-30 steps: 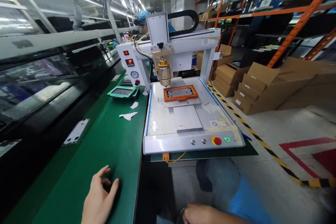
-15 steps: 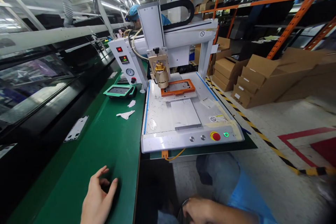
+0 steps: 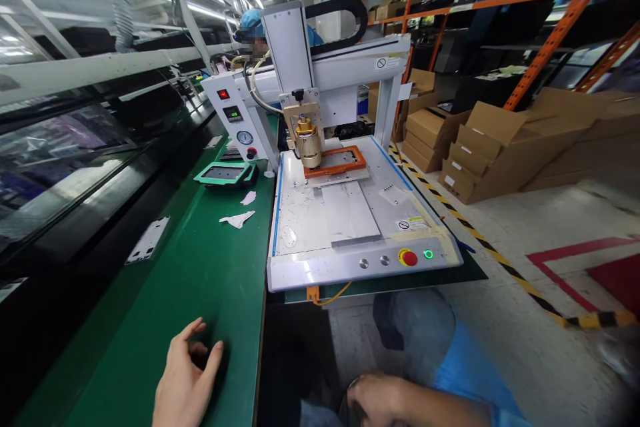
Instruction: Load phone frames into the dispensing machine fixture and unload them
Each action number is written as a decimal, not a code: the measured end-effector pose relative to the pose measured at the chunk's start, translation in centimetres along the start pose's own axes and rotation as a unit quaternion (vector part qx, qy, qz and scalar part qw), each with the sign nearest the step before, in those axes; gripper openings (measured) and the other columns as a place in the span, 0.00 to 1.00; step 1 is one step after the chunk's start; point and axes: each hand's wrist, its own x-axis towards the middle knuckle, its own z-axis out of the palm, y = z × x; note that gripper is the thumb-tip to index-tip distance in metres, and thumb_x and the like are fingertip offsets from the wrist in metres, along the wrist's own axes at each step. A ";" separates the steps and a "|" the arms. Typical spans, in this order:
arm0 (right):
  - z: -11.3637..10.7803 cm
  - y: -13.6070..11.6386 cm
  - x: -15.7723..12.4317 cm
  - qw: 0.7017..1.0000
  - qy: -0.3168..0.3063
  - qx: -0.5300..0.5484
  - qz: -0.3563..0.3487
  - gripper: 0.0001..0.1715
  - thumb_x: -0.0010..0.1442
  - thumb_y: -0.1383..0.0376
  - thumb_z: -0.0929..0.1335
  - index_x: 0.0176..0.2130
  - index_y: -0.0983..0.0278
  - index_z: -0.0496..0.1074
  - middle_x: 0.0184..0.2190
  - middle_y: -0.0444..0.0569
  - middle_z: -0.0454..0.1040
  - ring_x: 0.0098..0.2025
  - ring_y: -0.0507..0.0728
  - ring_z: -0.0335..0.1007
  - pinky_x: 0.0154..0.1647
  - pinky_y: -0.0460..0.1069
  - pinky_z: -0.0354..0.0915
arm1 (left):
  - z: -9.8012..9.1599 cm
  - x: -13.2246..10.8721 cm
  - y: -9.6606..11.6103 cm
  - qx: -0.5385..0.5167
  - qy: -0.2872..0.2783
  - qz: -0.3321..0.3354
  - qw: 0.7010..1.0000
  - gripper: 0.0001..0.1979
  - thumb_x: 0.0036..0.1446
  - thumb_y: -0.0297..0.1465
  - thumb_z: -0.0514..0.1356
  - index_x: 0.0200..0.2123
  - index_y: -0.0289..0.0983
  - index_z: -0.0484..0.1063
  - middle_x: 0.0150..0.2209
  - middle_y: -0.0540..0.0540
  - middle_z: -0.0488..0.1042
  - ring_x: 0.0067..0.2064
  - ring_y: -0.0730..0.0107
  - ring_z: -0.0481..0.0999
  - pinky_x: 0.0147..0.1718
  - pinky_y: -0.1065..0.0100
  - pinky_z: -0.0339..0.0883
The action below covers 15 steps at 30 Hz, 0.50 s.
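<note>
left hand point(image 3: 186, 373) is just sitting on the green bench mat point(image 3: 165, 307), fingers loosely curled, not gripping anything. right hand point(image 3: 375, 400) is down at the bottom of the view by the person's jeans point(image 3: 420, 333), fingers bent over a dark rim point(image 3: 346, 407). it's dim and cut off there, so i can't really tell if it's holding that or just resting on it.

further up the mat, well away from the left hand, there's a white perforated plate point(image 3: 147, 240), two paper scraps point(image 3: 237, 219) and a green-framed fixture point(image 3: 225, 174). beside the bench sits a white benchtop dispensing machine point(image 3: 320, 273), its brass head point(image 3: 309, 143) hanging just above an orange fixture point(image 3: 336, 161). behind it, a co-worker in a blue cap point(image 3: 249, 21).
</note>
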 end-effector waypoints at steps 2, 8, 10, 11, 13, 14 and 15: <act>-0.2 -0.2 -0.1 1.000 -0.001 -0.002 -0.006 0.33 0.51 0.61 0.75 0.57 0.55 0.77 0.51 0.52 0.80 0.55 0.71 0.77 0.54 0.59 0.72 | 0.1 0.2 -0.5 -0.001 -0.002 0.004 1.000 0.40 0.56 0.64 0.52 0.61 0.41 0.62 0.46 0.44 0.73 0.28 0.64 0.70 0.35 0.54 0.69; -0.1 -0.3 0.1 1.000 -0.001 -0.007 0.014 0.33 0.50 0.60 0.75 0.57 0.55 0.77 0.51 0.52 0.80 0.54 0.72 0.77 0.52 0.59 0.73 | 0.3 0.8 -1.6 0.002 -0.015 0.000 1.000 0.43 0.52 0.66 0.55 0.60 0.42 0.63 0.47 0.42 0.74 0.28 0.62 0.71 0.33 0.54 0.70; 0.1 -0.2 0.1 1.000 0.002 -0.007 0.010 0.33 0.50 0.60 0.75 0.56 0.54 0.77 0.50 0.52 0.81 0.53 0.72 0.77 0.51 0.59 0.73 | 0.2 0.8 -1.4 0.001 -0.012 0.002 1.000 0.41 0.54 0.65 0.54 0.60 0.42 0.63 0.47 0.43 0.73 0.28 0.63 0.71 0.35 0.54 0.70; 0.2 -0.1 0.2 1.000 0.004 -0.006 0.006 0.33 0.50 0.59 0.75 0.56 0.54 0.77 0.49 0.52 0.81 0.53 0.71 0.78 0.50 0.59 0.73 | 0.2 0.7 -1.3 0.002 -0.012 0.004 1.000 0.40 0.55 0.64 0.53 0.60 0.42 0.63 0.48 0.43 0.73 0.29 0.63 0.71 0.35 0.54 0.70; 0.6 0.3 0.5 1.000 0.005 -0.002 0.002 0.32 0.49 0.59 0.75 0.55 0.54 0.78 0.49 0.51 0.81 0.53 0.72 0.78 0.50 0.59 0.73 | 0.1 0.6 -1.0 0.005 -0.014 0.002 1.000 0.41 0.54 0.65 0.53 0.59 0.42 0.64 0.48 0.43 0.73 0.28 0.63 0.71 0.34 0.54 0.70; 0.8 0.5 0.6 1.000 0.009 0.007 -0.002 0.31 0.48 0.59 0.75 0.54 0.54 0.78 0.48 0.51 0.81 0.53 0.72 0.78 0.50 0.59 0.73 | 0.1 0.6 -1.0 0.005 -0.016 0.000 1.000 0.42 0.53 0.65 0.54 0.59 0.42 0.64 0.48 0.43 0.72 0.28 0.63 0.71 0.34 0.54 0.70; 1.1 0.7 0.8 1.000 0.017 0.020 -0.009 0.31 0.47 0.59 0.74 0.52 0.54 0.79 0.47 0.51 0.81 0.52 0.72 0.78 0.49 0.60 0.73 | 0.1 0.6 -1.0 0.005 -0.017 -0.001 1.000 0.42 0.52 0.65 0.54 0.59 0.42 0.64 0.47 0.43 0.72 0.28 0.63 0.71 0.34 0.54 0.70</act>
